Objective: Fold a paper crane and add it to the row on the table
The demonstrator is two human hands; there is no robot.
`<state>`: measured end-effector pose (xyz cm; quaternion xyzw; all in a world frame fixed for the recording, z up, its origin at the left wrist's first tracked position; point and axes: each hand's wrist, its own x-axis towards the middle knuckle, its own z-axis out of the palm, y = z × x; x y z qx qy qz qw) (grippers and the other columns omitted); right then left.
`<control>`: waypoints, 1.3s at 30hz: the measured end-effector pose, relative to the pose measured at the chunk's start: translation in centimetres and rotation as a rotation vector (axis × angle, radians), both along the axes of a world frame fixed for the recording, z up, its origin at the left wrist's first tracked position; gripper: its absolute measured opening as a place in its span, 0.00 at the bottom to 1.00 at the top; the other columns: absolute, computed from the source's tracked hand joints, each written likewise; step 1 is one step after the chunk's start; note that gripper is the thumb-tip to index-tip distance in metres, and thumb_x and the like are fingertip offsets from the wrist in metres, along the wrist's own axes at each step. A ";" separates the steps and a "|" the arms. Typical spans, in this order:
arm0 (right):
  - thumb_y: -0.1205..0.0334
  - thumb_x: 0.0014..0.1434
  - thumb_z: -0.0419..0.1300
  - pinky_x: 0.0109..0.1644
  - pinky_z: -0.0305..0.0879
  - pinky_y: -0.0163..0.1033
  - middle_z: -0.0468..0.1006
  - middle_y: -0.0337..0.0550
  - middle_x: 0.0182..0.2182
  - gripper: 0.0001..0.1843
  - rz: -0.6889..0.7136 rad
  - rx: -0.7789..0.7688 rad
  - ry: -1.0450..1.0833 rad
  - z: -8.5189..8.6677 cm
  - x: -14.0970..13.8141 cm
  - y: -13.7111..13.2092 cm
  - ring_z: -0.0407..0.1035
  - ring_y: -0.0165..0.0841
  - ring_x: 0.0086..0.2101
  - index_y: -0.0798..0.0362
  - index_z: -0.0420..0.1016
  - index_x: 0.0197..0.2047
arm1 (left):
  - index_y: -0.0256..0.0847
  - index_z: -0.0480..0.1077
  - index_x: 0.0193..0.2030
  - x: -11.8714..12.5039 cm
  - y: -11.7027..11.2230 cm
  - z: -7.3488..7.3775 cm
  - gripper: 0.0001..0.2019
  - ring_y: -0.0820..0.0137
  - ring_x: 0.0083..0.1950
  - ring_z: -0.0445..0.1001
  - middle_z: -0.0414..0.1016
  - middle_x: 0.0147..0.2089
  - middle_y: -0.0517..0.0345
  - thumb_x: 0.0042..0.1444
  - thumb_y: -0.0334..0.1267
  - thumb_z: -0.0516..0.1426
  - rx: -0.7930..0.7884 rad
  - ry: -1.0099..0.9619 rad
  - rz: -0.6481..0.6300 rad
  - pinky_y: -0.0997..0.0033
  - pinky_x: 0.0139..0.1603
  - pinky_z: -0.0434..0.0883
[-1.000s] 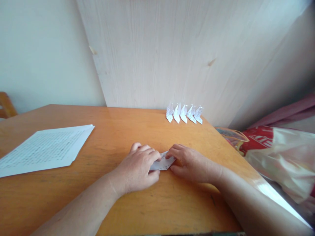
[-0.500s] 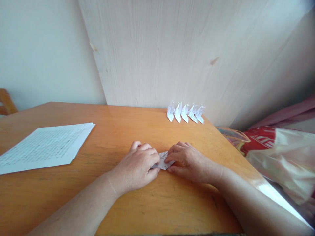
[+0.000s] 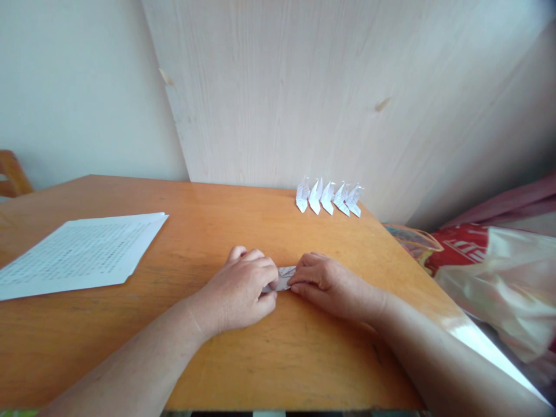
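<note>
Folded paper [image 3: 284, 278] between left hand [image 3: 243, 289] and right hand [image 3: 332, 285], both grips tight on it.

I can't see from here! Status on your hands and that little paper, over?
Left hand and right hand both pinching the folded paper on the table. Five paper shapes lined up far off, printed sheets left. Nothing blocking.

A glossy orange wooden table [image 3: 130, 347] stands before a plain off-white wall [image 3: 65, 75], with a pale wood-grain board [image 3: 304, 87] leaning behind its far edge and a bit of wooden chair [image 3: 11, 174] at far left, all in soft, even light.
</note>
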<state>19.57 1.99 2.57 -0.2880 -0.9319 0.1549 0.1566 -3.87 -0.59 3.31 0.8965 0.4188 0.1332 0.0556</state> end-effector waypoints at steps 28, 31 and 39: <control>0.68 0.58 0.58 0.33 0.54 0.35 0.74 0.39 0.29 0.04 -0.319 -0.112 0.065 -1.8 -1.7 0.7 0.65 0.30 0.29 0.53 0.69 0.31 | 0.43 0.69 0.30 0.1 1.9 -2.7 0.08 0.67 0.43 0.69 0.73 0.39 0.62 0.60 0.37 0.57 -0.110 -0.166 0.129 0.64 0.45 0.60; 0.69 0.56 0.58 0.33 0.55 0.35 0.75 0.39 0.30 0.03 -0.339 -0.146 0.077 -1.7 -1.8 0.6 0.65 0.31 0.30 0.53 0.71 0.34 | 0.42 0.67 0.28 0.4 1.7 -2.6 0.07 0.67 0.42 0.68 0.72 0.37 0.62 0.58 0.36 0.57 -0.104 -0.148 0.161 0.65 0.43 0.60; 0.72 0.53 0.57 0.33 0.55 0.35 0.75 0.39 0.29 0.05 -0.344 -0.145 0.059 -1.2 -2.2 0.4 0.65 0.31 0.30 0.53 0.72 0.33 | 0.43 0.68 0.30 0.6 1.6 -2.2 0.03 0.65 0.43 0.69 0.73 0.38 0.61 0.55 0.34 0.57 -0.144 -0.138 0.223 0.64 0.43 0.59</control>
